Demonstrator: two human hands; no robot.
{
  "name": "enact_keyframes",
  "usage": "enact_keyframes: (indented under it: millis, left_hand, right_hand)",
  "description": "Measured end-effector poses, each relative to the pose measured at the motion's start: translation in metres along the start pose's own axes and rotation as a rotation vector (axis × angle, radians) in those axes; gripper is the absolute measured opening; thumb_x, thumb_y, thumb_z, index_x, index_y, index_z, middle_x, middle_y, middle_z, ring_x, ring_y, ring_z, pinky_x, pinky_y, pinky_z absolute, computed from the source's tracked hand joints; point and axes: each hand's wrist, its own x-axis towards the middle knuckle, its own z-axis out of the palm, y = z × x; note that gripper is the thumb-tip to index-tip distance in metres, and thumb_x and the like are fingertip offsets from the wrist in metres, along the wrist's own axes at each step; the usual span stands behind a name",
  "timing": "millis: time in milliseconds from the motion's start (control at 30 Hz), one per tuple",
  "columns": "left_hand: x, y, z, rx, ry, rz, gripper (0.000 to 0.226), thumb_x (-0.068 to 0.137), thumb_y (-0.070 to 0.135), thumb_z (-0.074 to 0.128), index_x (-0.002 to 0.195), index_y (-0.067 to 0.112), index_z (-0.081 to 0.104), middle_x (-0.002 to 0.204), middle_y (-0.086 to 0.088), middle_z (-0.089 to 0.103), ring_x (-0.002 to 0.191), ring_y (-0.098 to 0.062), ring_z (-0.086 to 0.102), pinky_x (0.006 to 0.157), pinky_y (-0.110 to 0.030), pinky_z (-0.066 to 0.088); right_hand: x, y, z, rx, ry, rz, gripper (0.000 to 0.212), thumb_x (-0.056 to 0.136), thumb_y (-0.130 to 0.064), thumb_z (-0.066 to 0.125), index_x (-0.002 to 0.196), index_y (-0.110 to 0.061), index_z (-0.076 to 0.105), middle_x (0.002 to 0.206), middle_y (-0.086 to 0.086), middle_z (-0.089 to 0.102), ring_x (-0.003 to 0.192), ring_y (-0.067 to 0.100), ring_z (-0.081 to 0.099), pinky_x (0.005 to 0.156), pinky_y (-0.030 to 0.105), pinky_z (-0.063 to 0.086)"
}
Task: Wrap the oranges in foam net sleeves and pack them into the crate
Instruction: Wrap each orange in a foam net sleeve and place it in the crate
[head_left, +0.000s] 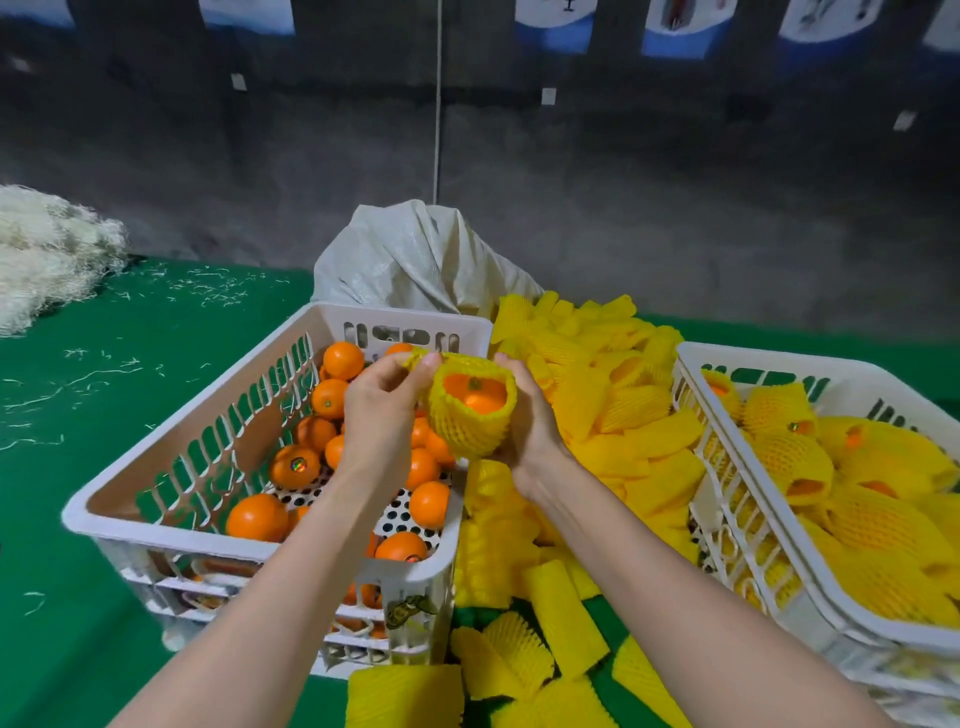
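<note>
An orange (475, 395) sits inside a yellow foam net sleeve (467, 431), held in the air between the two crates. My left hand (382, 415) pinches the sleeve's upper rim on the left. My right hand (530, 421) cups the sleeved orange from the right and below. The orange's stem end shows through the sleeve's open top. A white crate (171, 441) on the left holds several bare oranges (257, 517). A second white crate (727, 499) on the right holds several sleeved oranges (795, 457).
A heap of loose yellow sleeves (597, 395) lies between the crates and spills toward me. A pale sack (415, 260) stands behind them. White shredded fibre (47, 249) is piled at far left on the green table (78, 519). A dark wall lies behind.
</note>
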Motion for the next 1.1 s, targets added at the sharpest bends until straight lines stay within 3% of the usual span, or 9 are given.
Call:
enact_keyframes:
  millis: [100,233,433,533,633,733,833,967,1100]
  left_hand:
    - [-0.005,0.0,0.024,0.077,0.145,0.099,0.014,0.089,0.014,0.064,0.075,0.016,0.065,0.064,0.008,0.067,0.062,0.001,0.062,0.058,-0.015,0.051]
    - [-0.01,0.001,0.047,0.133,0.133,0.113,0.014,0.089,0.012,0.063,0.075,0.014,0.063,0.067,0.003,0.064,0.056,0.003,0.059,0.053,-0.015,0.05]
    - [-0.014,0.001,0.06,0.121,-0.097,-0.018,0.021,0.086,0.02,0.066,0.072,0.006,0.062,0.074,-0.017,0.065,0.071,-0.025,0.06,0.07,-0.038,0.052]
    - [-0.013,-0.001,0.069,0.039,-0.167,-0.159,0.022,0.088,0.023,0.063,0.074,0.005,0.06,0.066,-0.009,0.064,0.064,-0.018,0.059,0.063,-0.03,0.049]
    - [-0.008,0.0,0.083,-0.222,-0.141,-0.49,0.024,0.089,0.024,0.062,0.103,0.004,0.066,0.097,-0.009,0.073,0.091,-0.02,0.069,0.078,-0.032,0.056]
    - [-0.006,-0.002,0.093,-0.247,-0.076,-0.539,0.029,0.087,0.024,0.066,0.111,0.008,0.066,0.11,-0.011,0.07,0.103,-0.026,0.066,0.093,-0.042,0.051]
    - [-0.006,-0.004,0.1,-0.183,-0.089,-0.514,0.024,0.087,0.026,0.066,0.103,0.009,0.068,0.105,-0.011,0.072,0.1,-0.027,0.067,0.092,-0.042,0.051]
    - [-0.002,-0.005,0.1,-0.099,-0.26,-0.54,0.027,0.085,0.032,0.065,0.098,0.009,0.067,0.095,-0.009,0.074,0.09,-0.024,0.071,0.074,-0.034,0.055]
    - [-0.008,-0.013,0.106,-0.017,-0.356,-0.495,0.026,0.074,0.039,0.067,0.083,0.015,0.072,0.082,-0.005,0.075,0.075,-0.017,0.072,0.059,-0.025,0.056]
  right_hand:
    - [-0.005,-0.001,-0.011,0.017,0.06,-0.036,0.032,0.084,-0.047,0.057,0.059,-0.036,0.073,0.087,0.004,0.072,0.092,0.024,0.066,0.089,0.041,0.052]
    - [-0.012,-0.007,-0.028,0.057,0.128,-0.023,0.027,0.085,-0.047,0.056,0.082,-0.024,0.07,0.099,0.009,0.071,0.097,0.025,0.065,0.091,0.041,0.051]
    - [-0.018,-0.017,-0.065,0.1,0.191,-0.068,0.027,0.088,-0.038,0.056,0.066,-0.025,0.066,0.072,-0.001,0.069,0.073,0.02,0.062,0.075,0.034,0.05]
    - [-0.025,-0.021,-0.075,0.092,0.196,-0.035,0.017,0.088,-0.042,0.054,0.088,-0.029,0.065,0.093,0.003,0.07,0.085,0.023,0.064,0.078,0.034,0.05]
    - [-0.028,-0.021,-0.078,0.082,0.151,-0.034,0.039,0.086,-0.045,0.054,0.115,-0.021,0.065,0.115,0.01,0.067,0.107,0.029,0.062,0.095,0.044,0.047]
    - [-0.03,-0.02,-0.082,0.101,0.103,-0.027,0.045,0.088,-0.045,0.051,0.127,-0.024,0.058,0.12,0.009,0.065,0.11,0.029,0.061,0.099,0.046,0.047]
    - [-0.03,-0.02,-0.089,0.164,0.074,-0.035,0.033,0.089,-0.043,0.05,0.108,-0.022,0.068,0.109,0.009,0.069,0.105,0.03,0.062,0.095,0.045,0.047]
    - [-0.034,-0.023,-0.098,0.26,-0.006,-0.038,0.037,0.09,-0.041,0.047,0.076,-0.022,0.075,0.081,0.007,0.071,0.082,0.024,0.065,0.073,0.035,0.051]
    - [-0.039,-0.03,-0.104,0.331,-0.038,-0.056,0.04,0.091,-0.037,0.046,0.069,-0.02,0.075,0.078,0.007,0.068,0.076,0.022,0.064,0.07,0.035,0.05]
